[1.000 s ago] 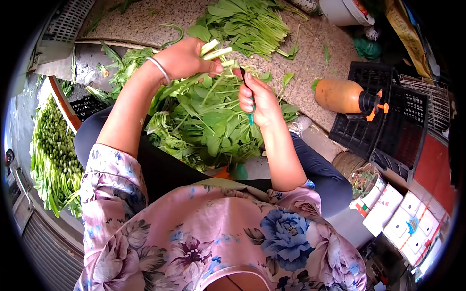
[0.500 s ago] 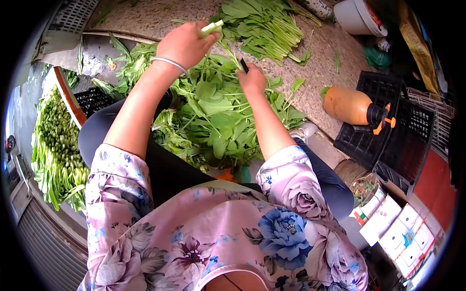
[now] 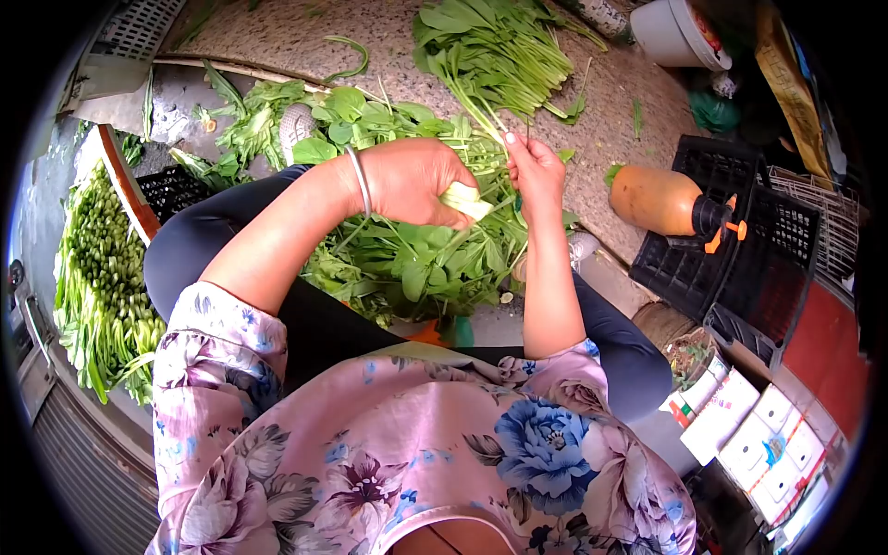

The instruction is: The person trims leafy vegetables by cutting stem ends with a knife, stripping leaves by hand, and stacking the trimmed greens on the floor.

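Note:
My left hand [image 3: 412,185], with a silver bangle at the wrist, is closed around pale green cut vegetable stems [image 3: 465,200]. Their ends poke out past the thumb. To its right, my right hand [image 3: 535,176] pinches a thin stalk of leafy greens [image 3: 490,125] between thumb and fingertips. Whether a knife is also tucked in that palm I cannot tell. Beneath both hands lies a loose heap of leafy greens [image 3: 416,254] between my legs. Just beyond, a neat pile of long-stemmed greens [image 3: 499,55] rests on the speckled stone slab [image 3: 610,139].
Left of my knee, many trimmed greens [image 3: 106,287] stand packed beside a wooden-edged board [image 3: 129,185]. On the right, an orange spray bottle [image 3: 657,199] lies against black plastic crates [image 3: 768,259]. A white bucket [image 3: 675,32] is at the back right, with white boxes [image 3: 772,453] lower right.
My left hand has come down and right with the cut stems. My right hand has shifted right and now pinches a stalk; the dark blade seen there earlier no longer shows.

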Demonstrator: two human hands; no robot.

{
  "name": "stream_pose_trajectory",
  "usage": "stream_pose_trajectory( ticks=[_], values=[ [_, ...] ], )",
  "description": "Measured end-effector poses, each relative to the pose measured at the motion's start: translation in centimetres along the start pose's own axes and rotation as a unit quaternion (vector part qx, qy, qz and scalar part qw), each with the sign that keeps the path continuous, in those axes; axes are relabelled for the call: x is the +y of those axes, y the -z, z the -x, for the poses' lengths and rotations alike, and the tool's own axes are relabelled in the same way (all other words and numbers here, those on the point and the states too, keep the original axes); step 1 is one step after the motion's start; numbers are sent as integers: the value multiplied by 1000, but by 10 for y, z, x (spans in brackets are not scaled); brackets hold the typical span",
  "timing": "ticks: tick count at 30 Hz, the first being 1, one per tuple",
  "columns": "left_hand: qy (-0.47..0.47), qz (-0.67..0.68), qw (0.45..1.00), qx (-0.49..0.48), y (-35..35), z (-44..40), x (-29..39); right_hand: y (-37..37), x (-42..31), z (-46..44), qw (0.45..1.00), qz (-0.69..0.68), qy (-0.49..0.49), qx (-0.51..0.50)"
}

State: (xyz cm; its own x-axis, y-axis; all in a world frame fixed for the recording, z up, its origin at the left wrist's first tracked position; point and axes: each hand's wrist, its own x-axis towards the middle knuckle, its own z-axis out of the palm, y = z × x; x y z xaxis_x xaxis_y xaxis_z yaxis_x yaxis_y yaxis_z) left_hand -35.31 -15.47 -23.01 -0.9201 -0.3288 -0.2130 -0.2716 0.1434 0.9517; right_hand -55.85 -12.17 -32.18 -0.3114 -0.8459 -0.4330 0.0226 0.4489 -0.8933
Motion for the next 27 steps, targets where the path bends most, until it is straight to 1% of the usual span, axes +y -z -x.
stream_pose_trajectory(
  ticks=[1, 2, 3, 4, 5, 6, 8, 9, 11, 12, 13, 15, 19, 21, 22, 24, 27],
  values=[
    [9, -144, 988, 56, -1, -2, 0, 4, -6, 7, 1000, 0, 1, 2],
    [18, -283, 952, 112, -3, -3, 0, 8, -12, 14, 1000, 6, -13, -24],
    [28, -321, 935, 146, -1, -6, -2, 12, -18, 21, 998, 13, -29, -50],
    [-3, -343, 918, 198, -2, -7, -4, 14, -23, 27, 996, 8, -42, -73],
    [-35, -364, 897, 249, -2, -8, -4, 16, -29, 33, 997, 7, -40, -70],
    [-38, -365, 897, 248, -3, -10, -5, 15, -34, 38, 993, -30, -60, -94],
    [-136, -335, 881, 304, -4, -16, -7, 14, -45, 47, 984, -85, -84, -133],
    [-138, -335, 881, 303, -5, -18, -7, 13, -46, 49, 984, -86, -84, -131],
    [-76, -180, 943, 268, -5, -21, -6, 10, -48, 51, 975, -141, -86, -148],
    [-72, -169, 943, 278, -5, -22, -7, 7, -50, 52, 973, -155, -86, -147],
    [-73, -170, 943, 278, -5, -23, -8, 5, -49, 53, 973, -155, -85, -147],
    [-36, -178, 934, 309, -5, -24, -7, 3, -48, 55, 967, -196, -90, -136],
    [-30, -193, 936, 293, -6, -25, -9, 6, -47, 59, 961, -215, -101, -142],
    [55, -243, 932, 262, -5, -25, -8, 6, -45, 62, 962, -209, -102, -145],
    [55, -243, 933, 262, -6, -25, -8, 6, -43, 63, 962, -203, -102, -149],
    [130, -248, 921, 270, -7, -25, -7, 4, -44, 65, 965, -196, -99, -146],
    [114, -275, 910, 288, -10, -25, -13, 4, -43, 62, 964, -201, -96, -143]
  ],
)
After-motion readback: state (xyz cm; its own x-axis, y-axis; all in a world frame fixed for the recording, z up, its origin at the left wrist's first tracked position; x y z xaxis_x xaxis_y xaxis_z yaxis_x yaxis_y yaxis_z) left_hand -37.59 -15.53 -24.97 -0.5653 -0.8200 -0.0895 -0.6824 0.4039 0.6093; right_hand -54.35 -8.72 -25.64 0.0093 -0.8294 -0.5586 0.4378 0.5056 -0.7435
